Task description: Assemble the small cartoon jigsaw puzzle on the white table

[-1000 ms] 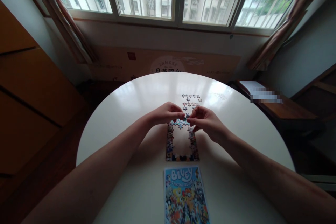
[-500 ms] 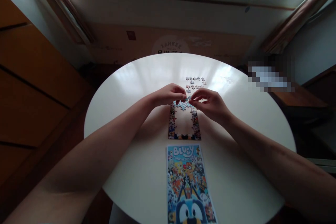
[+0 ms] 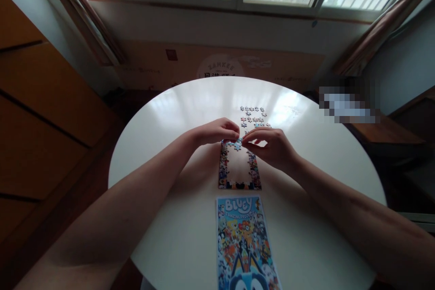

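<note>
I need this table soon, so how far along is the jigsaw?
Done: the joined puzzle has its side and bottom borders, plus some blue pieces near the top.
In hand: left hand and right hand meet at the top edge, hiding whatever they work on.
To go: the open middle, with loose pieces lying beyond.

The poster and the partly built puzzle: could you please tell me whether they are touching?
Apart: the head view shows a thin strip of white table between the poster and the puzzle.
</note>
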{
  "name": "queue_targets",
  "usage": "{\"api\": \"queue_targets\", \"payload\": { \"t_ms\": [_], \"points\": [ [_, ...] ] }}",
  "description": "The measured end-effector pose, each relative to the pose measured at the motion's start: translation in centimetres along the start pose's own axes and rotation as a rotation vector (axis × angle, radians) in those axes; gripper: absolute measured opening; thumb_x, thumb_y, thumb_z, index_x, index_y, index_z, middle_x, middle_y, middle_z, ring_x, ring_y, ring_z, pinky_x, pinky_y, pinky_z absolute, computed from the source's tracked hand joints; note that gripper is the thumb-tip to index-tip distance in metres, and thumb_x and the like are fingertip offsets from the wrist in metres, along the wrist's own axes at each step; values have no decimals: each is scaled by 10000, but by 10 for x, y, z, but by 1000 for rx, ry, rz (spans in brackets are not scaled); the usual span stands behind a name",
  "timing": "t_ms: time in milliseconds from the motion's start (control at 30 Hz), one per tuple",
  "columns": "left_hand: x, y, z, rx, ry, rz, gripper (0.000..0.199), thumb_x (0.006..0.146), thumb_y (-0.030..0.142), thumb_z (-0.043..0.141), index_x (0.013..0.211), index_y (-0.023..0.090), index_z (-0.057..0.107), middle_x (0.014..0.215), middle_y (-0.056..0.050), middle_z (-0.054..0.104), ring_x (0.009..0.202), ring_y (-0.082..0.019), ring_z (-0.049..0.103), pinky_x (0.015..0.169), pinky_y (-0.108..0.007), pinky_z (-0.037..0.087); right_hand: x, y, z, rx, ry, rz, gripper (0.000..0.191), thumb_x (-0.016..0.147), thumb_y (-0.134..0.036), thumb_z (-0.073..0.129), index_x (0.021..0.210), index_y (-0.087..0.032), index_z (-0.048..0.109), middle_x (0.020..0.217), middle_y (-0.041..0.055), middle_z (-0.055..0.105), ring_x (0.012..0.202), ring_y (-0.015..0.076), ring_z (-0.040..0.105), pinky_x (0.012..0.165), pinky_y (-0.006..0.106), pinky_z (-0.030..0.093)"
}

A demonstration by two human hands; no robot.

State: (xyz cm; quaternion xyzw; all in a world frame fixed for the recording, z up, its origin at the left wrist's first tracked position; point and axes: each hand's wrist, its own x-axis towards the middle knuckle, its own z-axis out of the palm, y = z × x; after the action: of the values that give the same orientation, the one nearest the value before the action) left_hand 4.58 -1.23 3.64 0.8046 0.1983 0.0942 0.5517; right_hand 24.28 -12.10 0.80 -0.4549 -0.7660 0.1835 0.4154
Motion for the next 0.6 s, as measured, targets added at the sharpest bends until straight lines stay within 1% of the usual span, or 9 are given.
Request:
{"api": "queue_targets", "payload": {
  "t_ms": [67, 133, 233, 300, 333, 433, 600],
  "points": [
    [-1, 1, -2, 37, -21, -3, 233, 765, 357, 666, 699, 135, 687, 602, -3, 546, 589, -111, 467, 557, -250, 346, 0, 1, 1, 3, -3, -19, 111, 892, -308, 690, 925, -280, 792, 951, 25, 748, 841, 185, 689, 743, 348, 578],
    [-4, 1, -6, 88, -6, -1, 274, 786, 398, 655, 710, 137, 688, 616, -8, 552, 599, -118, 474, 566, -255, 354, 1, 2, 1, 4, -1, -32, 119, 893, -297, 695, 952, -285, 798, 957, 24, 751, 826, 177, 690, 734, 338, 575],
    [-9, 0, -14, 244, 99, -7, 356, 833, 456, 611, 651, 151, 634, 600, -2, 510, 580, -116, 436, 556, -263, 327, 1, 6, 2, -24, -20, -31, 114, 893, -291, 702, 938, -279, 806, 939, 21, 756, 794, 167, 695, 715, 323, 578],
    [-12, -2, -20, 401, 166, -37, 394, 843, 463, 600, 586, 167, 556, 563, 15, 442, 549, -107, 375, 538, -270, 282, 2, 10, 3, -56, -42, -28, 110, 888, -279, 706, 925, -276, 809, 926, 17, 761, 794, 166, 702, 727, 321, 580],
    [-14, -4, -23, 477, 180, -60, 406, 840, 456, 605, 562, 175, 512, 549, 24, 406, 538, -103, 346, 533, -275, 260, 2, 12, 4, -67, -48, -28, 110, 884, -267, 708, 922, -274, 811, 922, 14, 763, 802, 167, 706, 741, 322, 581],
    [-17, -6, -28, 636, 157, -135, 420, 823, 429, 625, 540, 187, 429, 534, 36, 360, 527, -99, 299, 535, -292, 224, 2, 18, 7, -77, -44, -35, 113, 868, -230, 718, 919, -268, 812, 922, 8, 769, 824, 166, 712, 766, 319, 580],
    [-17, -7, -26, 696, 84, -218, 397, 807, 441, 655, 566, 188, 466, 533, 31, 400, 528, -103, 323, 551, -303, 219, 5, 19, 16, -139, -23, -54, 95, 859, -235, 742, 902, -282, 812, 909, -6, 773, 823, 171, 704, 771, 326, 565]
  ]
}}
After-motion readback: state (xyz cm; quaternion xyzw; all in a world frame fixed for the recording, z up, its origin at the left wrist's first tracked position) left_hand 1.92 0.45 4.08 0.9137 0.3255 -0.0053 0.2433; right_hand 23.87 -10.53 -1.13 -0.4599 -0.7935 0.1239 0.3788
